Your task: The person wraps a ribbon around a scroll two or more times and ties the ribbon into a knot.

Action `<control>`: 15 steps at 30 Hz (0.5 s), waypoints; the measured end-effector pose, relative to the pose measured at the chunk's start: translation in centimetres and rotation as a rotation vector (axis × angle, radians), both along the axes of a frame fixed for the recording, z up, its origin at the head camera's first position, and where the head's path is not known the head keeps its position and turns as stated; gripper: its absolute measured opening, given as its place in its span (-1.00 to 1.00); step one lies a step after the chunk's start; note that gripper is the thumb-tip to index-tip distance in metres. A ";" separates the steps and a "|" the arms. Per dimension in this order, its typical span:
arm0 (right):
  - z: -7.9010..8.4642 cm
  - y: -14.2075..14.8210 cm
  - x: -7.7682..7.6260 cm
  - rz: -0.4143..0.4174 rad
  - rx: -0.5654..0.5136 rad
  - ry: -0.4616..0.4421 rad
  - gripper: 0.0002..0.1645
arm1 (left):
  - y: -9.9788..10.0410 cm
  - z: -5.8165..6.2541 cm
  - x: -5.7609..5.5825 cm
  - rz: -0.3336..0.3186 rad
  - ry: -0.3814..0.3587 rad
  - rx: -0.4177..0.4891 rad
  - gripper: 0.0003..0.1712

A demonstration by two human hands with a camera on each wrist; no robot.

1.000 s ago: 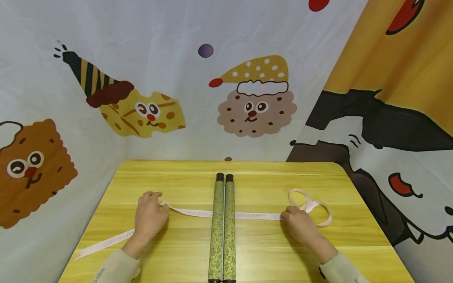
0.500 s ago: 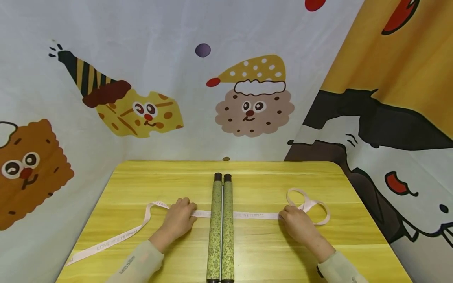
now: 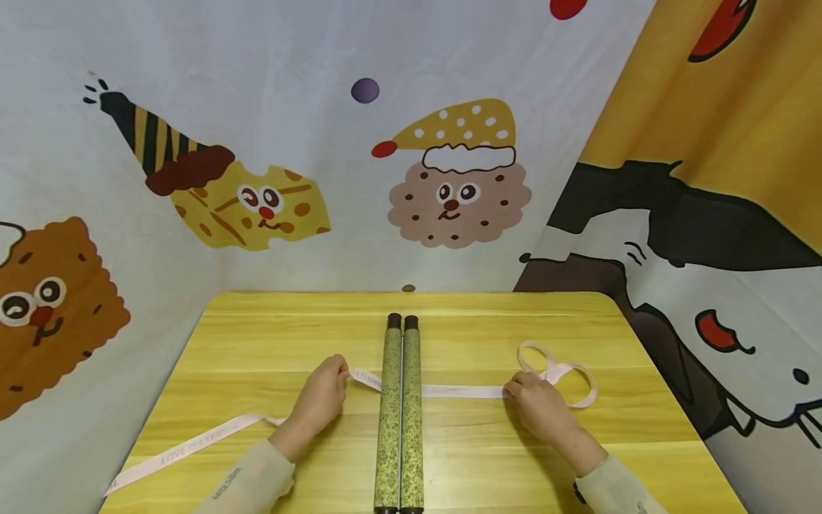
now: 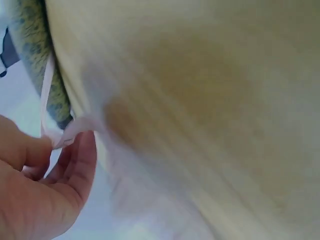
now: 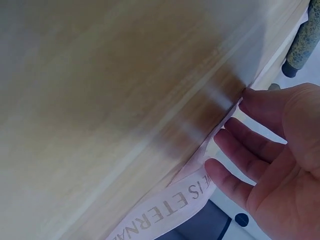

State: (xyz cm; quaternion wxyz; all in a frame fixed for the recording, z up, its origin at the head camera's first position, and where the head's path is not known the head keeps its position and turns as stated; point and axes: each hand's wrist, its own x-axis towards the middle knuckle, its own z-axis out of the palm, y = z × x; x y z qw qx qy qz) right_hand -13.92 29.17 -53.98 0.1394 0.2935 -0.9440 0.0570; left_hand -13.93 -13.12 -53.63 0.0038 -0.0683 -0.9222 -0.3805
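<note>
A pale pink ribbon (image 3: 465, 391) printed with lettering runs crosswise under a scroll (image 3: 389, 421), whose two green patterned rolls with black end caps lie side by side. Left of the scroll, my left hand (image 3: 316, 403) pinches the ribbon between thumb and fingers; the left wrist view shows it bent over the fingertips (image 4: 88, 145). The ribbon's loose tail trails to the table's left edge. My right hand (image 3: 541, 407) rests its fingertips on the ribbon at the right, thumb and fingers spread apart along it in the right wrist view. Beyond that hand the ribbon lies in two loops.
The yellow wood-grain table (image 3: 475, 457) has rounded far corners. Behind it hangs a white cloth (image 3: 308, 64) with cartoon food prints, and a yellow, black and white printed cloth (image 3: 719, 143) is at the right.
My left hand has moved right along the ribbon toward the scroll, then lifted a stretch of it slightly. The tail now reaches farther left. My right hand has stayed in place.
</note>
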 end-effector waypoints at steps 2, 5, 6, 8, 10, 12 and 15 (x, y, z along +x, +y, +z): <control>-0.1 0.1 0.0 -0.001 -0.003 0.006 -0.83 | -0.2 0.5 0.0 0.015 0.012 0.086 -0.89; -0.2 0.2 -0.1 0.002 -0.005 0.014 -0.82 | -0.4 1.4 -0.2 0.060 0.025 0.188 -0.91; -0.2 0.3 -0.1 0.001 -0.004 0.016 -0.82 | -0.4 1.7 -0.2 0.076 0.026 0.218 -0.92; -0.2 0.4 -0.1 0.000 0.000 0.017 -0.82 | -0.6 2.2 -0.3 0.118 0.025 0.275 -0.93; -0.2 0.4 -0.2 -0.001 0.002 0.012 -0.82 | -1.0 2.5 -0.2 0.151 0.042 0.323 -0.93; -0.3 0.4 -0.2 -0.004 0.008 0.007 -0.83 | -1.3 2.7 -0.1 0.191 0.062 0.355 -0.94; -0.3 0.4 -0.2 -0.011 0.013 0.002 -0.84 | -1.9 3.0 -0.1 0.259 0.093 0.385 -0.95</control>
